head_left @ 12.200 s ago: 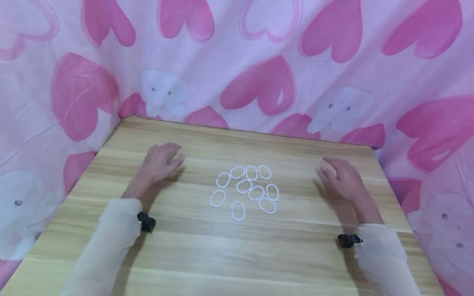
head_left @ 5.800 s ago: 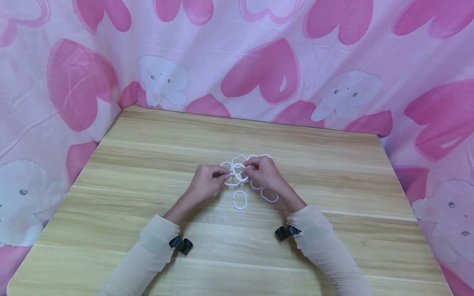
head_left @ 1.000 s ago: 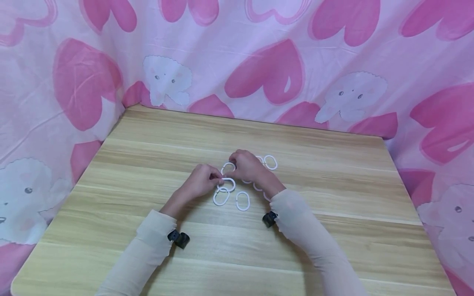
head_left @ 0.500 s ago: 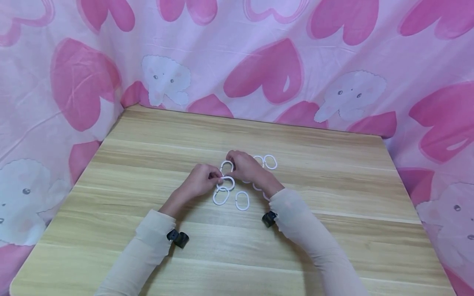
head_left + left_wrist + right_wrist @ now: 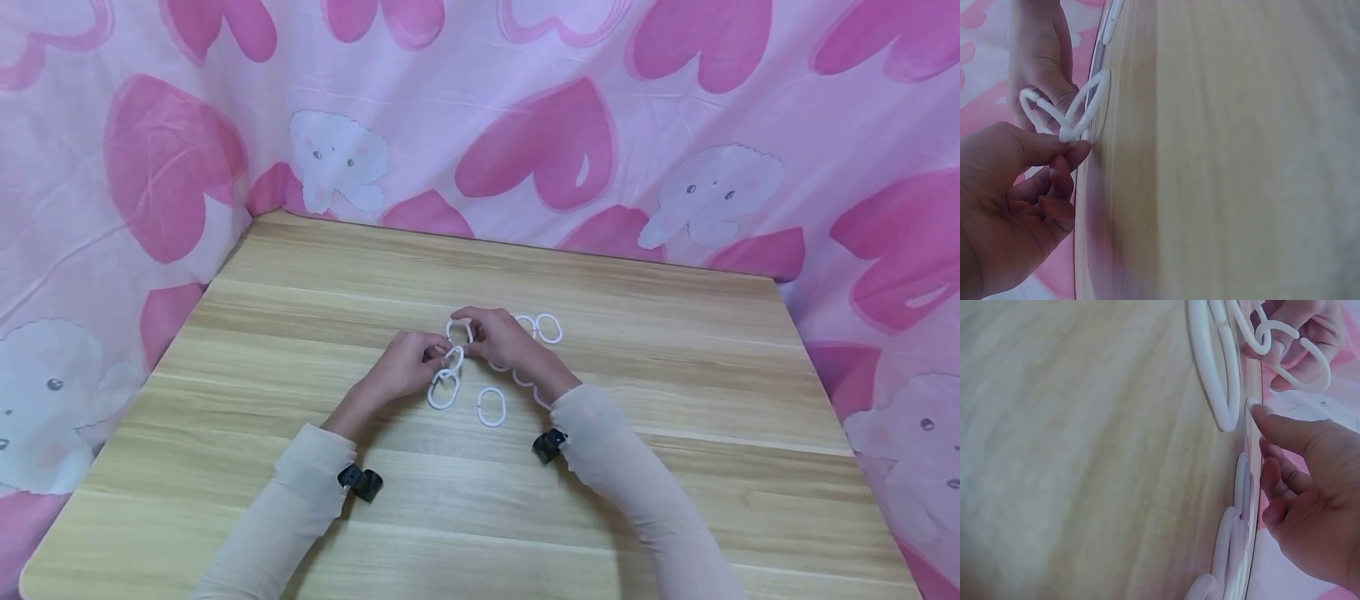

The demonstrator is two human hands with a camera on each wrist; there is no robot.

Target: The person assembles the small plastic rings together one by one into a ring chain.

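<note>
Bent thumb and fingers of my left hand (image 5: 401,367) pinch a white oval curtain ring (image 5: 457,357) that has a small gap in its side. Linked through it is a second curtain ring (image 5: 444,390), lower and nearer me. My right hand (image 5: 498,340) is just to the right, its thumb and forefinger at another curtain ring (image 5: 448,328) behind the linked pair. In the right wrist view a bit of white (image 5: 1252,404) shows at the right thumb tip; the rest of that grip is hidden. The left wrist view shows the pinched ring (image 5: 1044,112) rising from the left fingertips.
A single curtain ring (image 5: 491,407) lies in front of the hands. Two more, one of them this ring (image 5: 549,328), lie behind the right wrist, and several are partly covered by the right hand. The wooden tabletop (image 5: 450,517) meets a pink heart-patterned curtain (image 5: 420,142).
Over the last second the left hand has raised and tilted its ring, pulling the linked one slightly up. The ring at the right fingers has shifted a little away from me.
</note>
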